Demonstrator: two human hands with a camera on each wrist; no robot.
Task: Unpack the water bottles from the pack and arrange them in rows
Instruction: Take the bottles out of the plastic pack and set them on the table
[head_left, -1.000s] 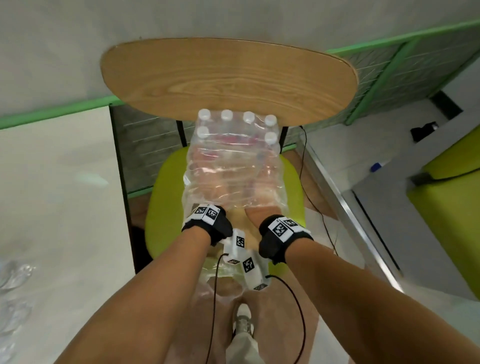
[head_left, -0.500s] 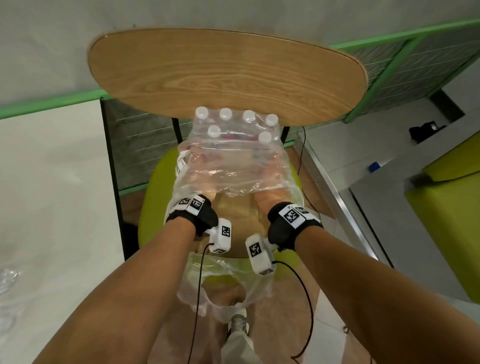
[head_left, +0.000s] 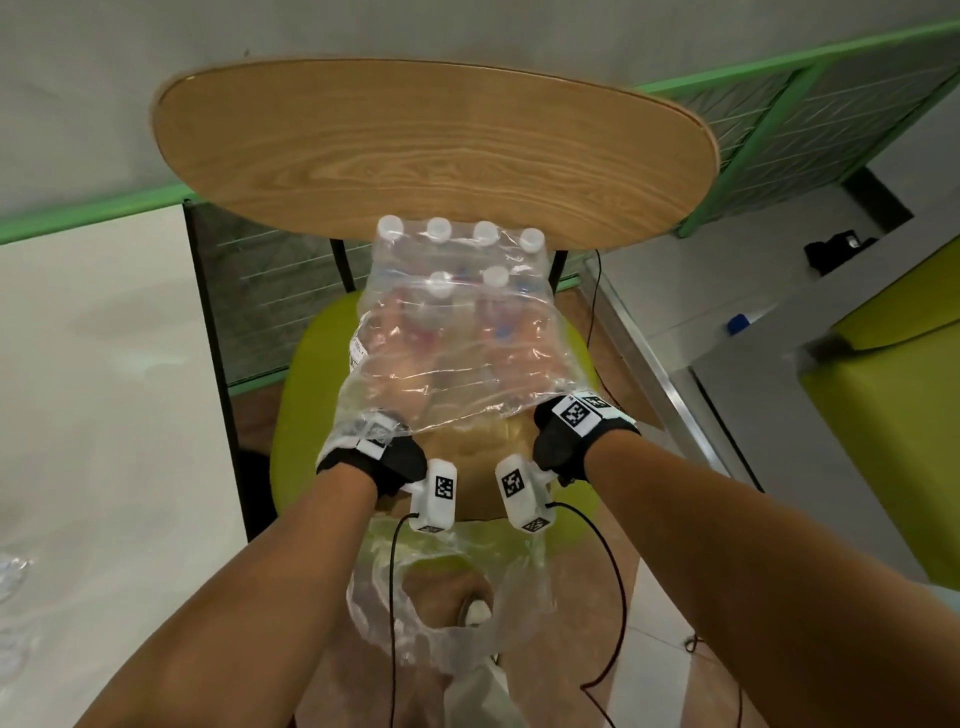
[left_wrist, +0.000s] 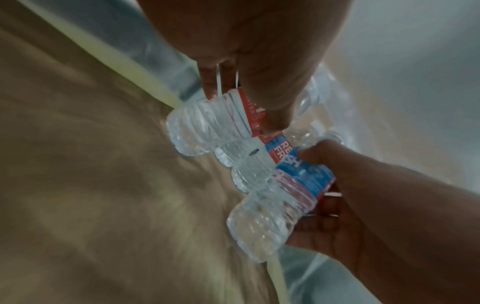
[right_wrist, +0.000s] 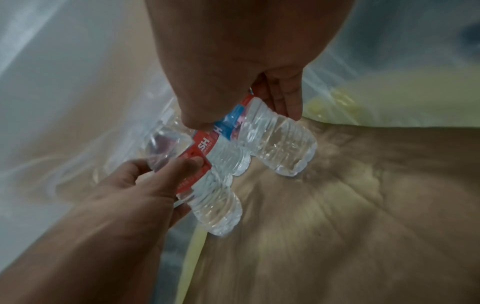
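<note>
The pack of water bottles (head_left: 457, 291) lies in clear plastic wrap on a green chair seat (head_left: 301, 395), with several white caps at its far end. Both my hands reach inside the wrap's open near end. My left hand (left_wrist: 233, 102) grips one clear bottle (left_wrist: 207, 127) by its red label. My right hand (right_wrist: 246, 111) grips another bottle (right_wrist: 275, 139) by its label. A third bottle (left_wrist: 241, 164) lies between those two. In the head view my left hand (head_left: 395, 400) and my right hand (head_left: 524, 374) show only dimly through the plastic.
The chair's wooden backrest (head_left: 436, 145) stands just behind the pack. Loose torn wrap (head_left: 447, 587) hangs off the seat's front edge. A white table (head_left: 104, 364) lies to the left and a green seat (head_left: 893, 415) to the right. Cables trail from my wrists.
Both hands have pushed deeper into the wrap and my wrists have spread apart. The wrap now drapes over my left wrist, and two caps stand out behind the far row.
</note>
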